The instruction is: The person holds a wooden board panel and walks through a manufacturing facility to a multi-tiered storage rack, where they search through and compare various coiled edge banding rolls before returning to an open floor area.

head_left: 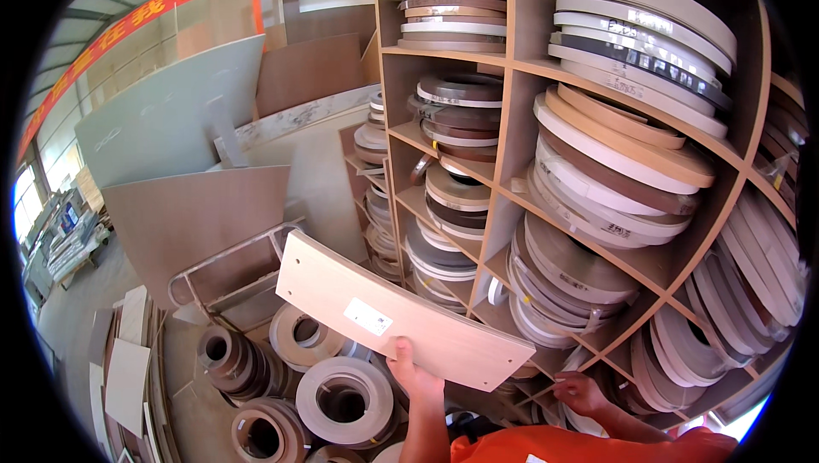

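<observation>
My left hand grips the lower edge of a pale wood-look board, its thumb on the front face. The board is long and tilted down to the right, with small holes near its ends and a white label stuck on the middle. My right hand is beyond the board's lower right end, beside the lower shelf cells, with its fingers curled in. What those fingers hold, if anything, is too small to make out.
A wooden shelf rack full of edge-banding rolls rises ahead and to the right. More brown and grey rolls stand below on the left. Behind them are a metal trolley frame and large leaning panels. Board offcuts lean at far left.
</observation>
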A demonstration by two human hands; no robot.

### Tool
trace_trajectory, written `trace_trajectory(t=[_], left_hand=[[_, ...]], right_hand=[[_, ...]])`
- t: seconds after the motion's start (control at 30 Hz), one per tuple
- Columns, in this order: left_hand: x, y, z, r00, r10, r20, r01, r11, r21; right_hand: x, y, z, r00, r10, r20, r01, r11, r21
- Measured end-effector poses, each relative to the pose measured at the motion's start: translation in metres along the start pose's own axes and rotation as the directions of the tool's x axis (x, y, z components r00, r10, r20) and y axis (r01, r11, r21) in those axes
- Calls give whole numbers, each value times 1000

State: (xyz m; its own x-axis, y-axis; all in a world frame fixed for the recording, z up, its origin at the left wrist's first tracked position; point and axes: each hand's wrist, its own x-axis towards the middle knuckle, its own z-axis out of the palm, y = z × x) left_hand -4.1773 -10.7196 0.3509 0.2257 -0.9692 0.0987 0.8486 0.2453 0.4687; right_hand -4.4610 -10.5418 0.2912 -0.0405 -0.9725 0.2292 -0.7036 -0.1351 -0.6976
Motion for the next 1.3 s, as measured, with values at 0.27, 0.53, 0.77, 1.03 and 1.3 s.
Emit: trace_trajectory(t=[0.27,0.53,0.77,1.03,1.3], left_hand=[[4,-4,-15,1000,-5,7,5,1000,9],[11,-10,-24,1000,-5,-10,5,1000,-5],[18,-13,-37,999,-11,-41,12,1000,27],[24,-14,-34,998,-30,-58,32,999,37],[63,0,15,996,-30,-82,30,1000,0]], right_hand=[[1,-7,8,975,218,-51,-212,972,106],[-4,15,15,942,335,7,-330,925,190],[5,4,27,926,376,-41,-353,897,266],[4,18,35,977,192,-89,-178,973,144],[16,13,45,960,276,-37,-271,957,104]])
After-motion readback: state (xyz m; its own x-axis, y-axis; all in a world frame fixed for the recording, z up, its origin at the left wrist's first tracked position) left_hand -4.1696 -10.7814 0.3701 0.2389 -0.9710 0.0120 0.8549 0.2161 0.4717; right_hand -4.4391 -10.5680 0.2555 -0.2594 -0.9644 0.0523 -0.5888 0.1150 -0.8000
